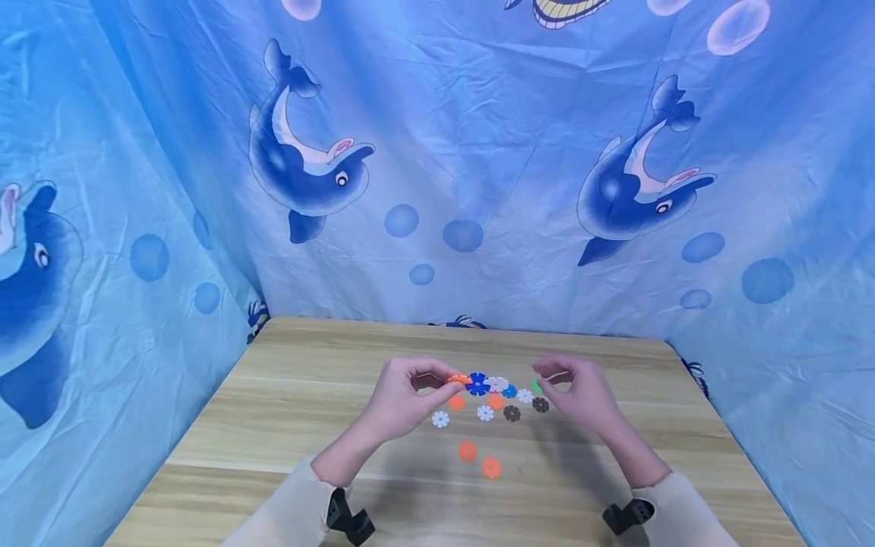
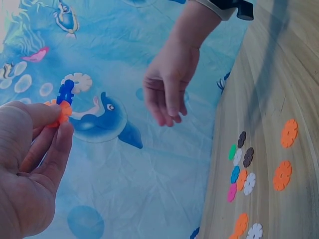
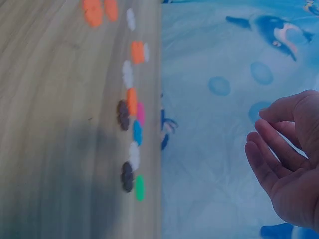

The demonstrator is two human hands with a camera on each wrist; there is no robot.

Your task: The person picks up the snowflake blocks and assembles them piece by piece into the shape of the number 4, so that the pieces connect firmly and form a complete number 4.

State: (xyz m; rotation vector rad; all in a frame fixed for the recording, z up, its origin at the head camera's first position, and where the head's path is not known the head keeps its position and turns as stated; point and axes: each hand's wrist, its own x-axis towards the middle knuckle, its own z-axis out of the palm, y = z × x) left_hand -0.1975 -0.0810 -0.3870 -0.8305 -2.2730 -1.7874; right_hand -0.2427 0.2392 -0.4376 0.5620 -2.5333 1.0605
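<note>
My left hand (image 1: pixel 403 399) pinches an orange notched flower disc (image 2: pixel 64 113) between thumb and fingers, above the table. Joined to it in a row are a dark blue disc (image 1: pixel 478 384) and a white disc (image 2: pixel 79 82) at the far end. To the right, my right hand (image 1: pixel 582 389) is raised with fingers loosely bent and nothing in them, apart from the joined discs. In the head view its fingertips overlap a green disc (image 3: pixel 139 187) that lies on the table. Near that one lie a brown disc (image 1: pixel 540 405) and a white disc (image 1: pixel 525 396).
On the wooden table (image 1: pixel 260 425) lie more loose discs, among them a light blue disc (image 3: pixel 137 132), a pink disc (image 2: pixel 232 192) and two orange ones nearer the front, one an orange disc (image 1: pixel 491 467). A blue dolphin-print curtain (image 1: pixel 437 152) hangs behind and at both sides.
</note>
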